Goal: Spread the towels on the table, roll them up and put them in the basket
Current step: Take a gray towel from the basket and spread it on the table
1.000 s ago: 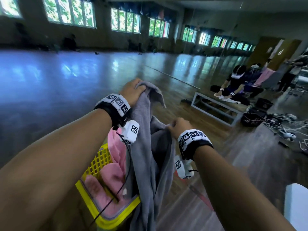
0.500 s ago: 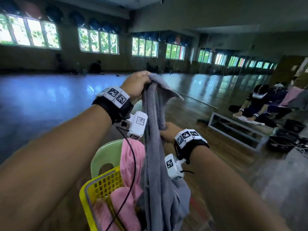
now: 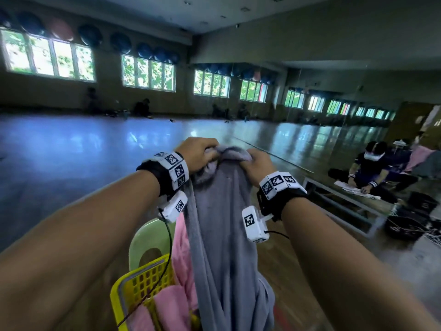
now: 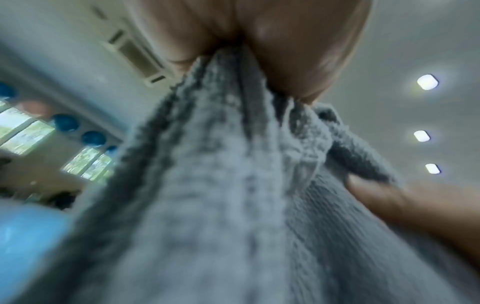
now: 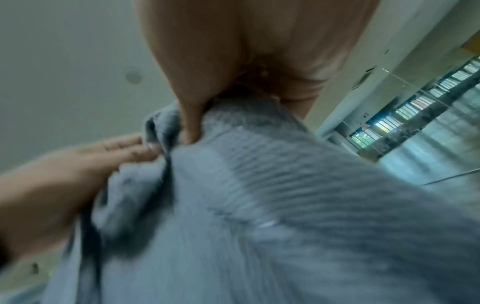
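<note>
A grey towel (image 3: 222,225) hangs in front of me, held up by its top edge. My left hand (image 3: 198,152) grips the edge on the left and my right hand (image 3: 259,161) grips it just to the right, the two hands close together. The left wrist view shows the grey towel (image 4: 221,185) bunched in my left hand (image 4: 241,51). In the right wrist view my right hand (image 5: 202,111) pinches the grey towel (image 5: 259,195). The towel's lower end trails into a yellow basket (image 3: 140,283), which also holds pink towels (image 3: 183,259).
A pale green plastic chair (image 3: 145,244) stands behind the basket. Wooden floor stretches ahead. At the right a seated person (image 3: 372,168) works at a low grey table (image 3: 346,206), with dark crates (image 3: 405,223) and cables beside it. The table for spreading is out of view.
My right hand has climbed the grey towel from halfway down to the top edge beside my left hand. The towel has been lifted higher out of the basket, and my head has tilted up.
</note>
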